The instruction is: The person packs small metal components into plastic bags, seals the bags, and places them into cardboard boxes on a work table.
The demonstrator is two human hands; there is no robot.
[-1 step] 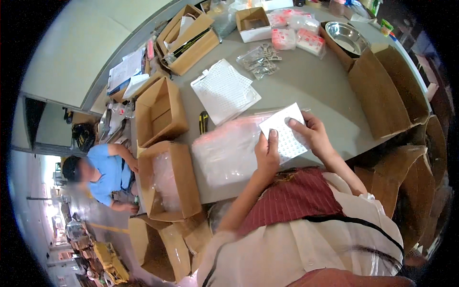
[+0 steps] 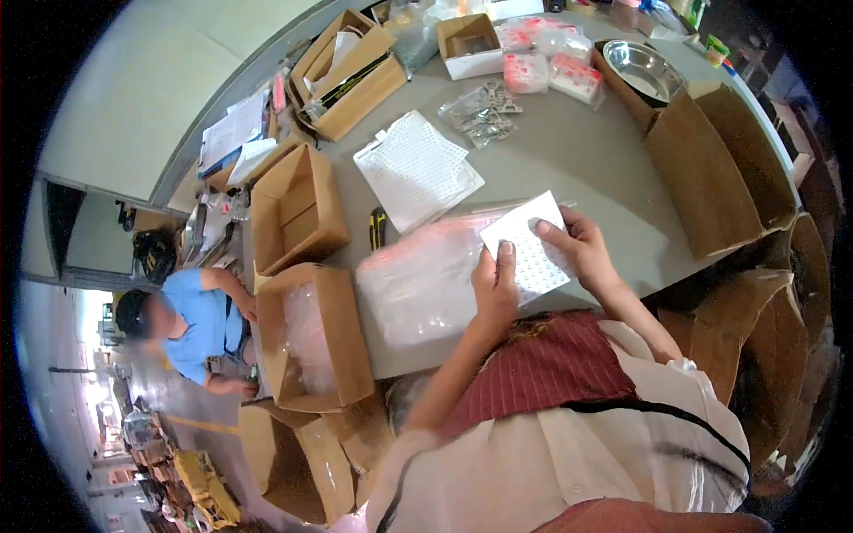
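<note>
Both of my hands grip a white printed sheet (image 2: 536, 258), which carries rows of small marks and is held tilted over the table's near edge. My left hand (image 2: 496, 280) pinches its lower left side, thumb on top. On the right side my right hand (image 2: 577, 244) closes on the sheet with the thumb pressed onto its face; the fingers behind are partly hidden. Under and left of the sheet lies a stack of clear plastic bags (image 2: 422, 284) with pinkish-red edges. Beyond it rests a pile of similar white printed sheets (image 2: 418, 169).
A yellow-and-black cutter (image 2: 378, 228) lies beside the bags. Open cardboard boxes stand at left (image 2: 300, 213), near left (image 2: 360, 346) and right (image 2: 706, 169). Small metal parts in clear bags (image 2: 480, 114), wrapped packs (image 2: 576, 78) and a steel bowl (image 2: 644, 71) sit farther back. A person in blue (image 2: 200, 320) is at left.
</note>
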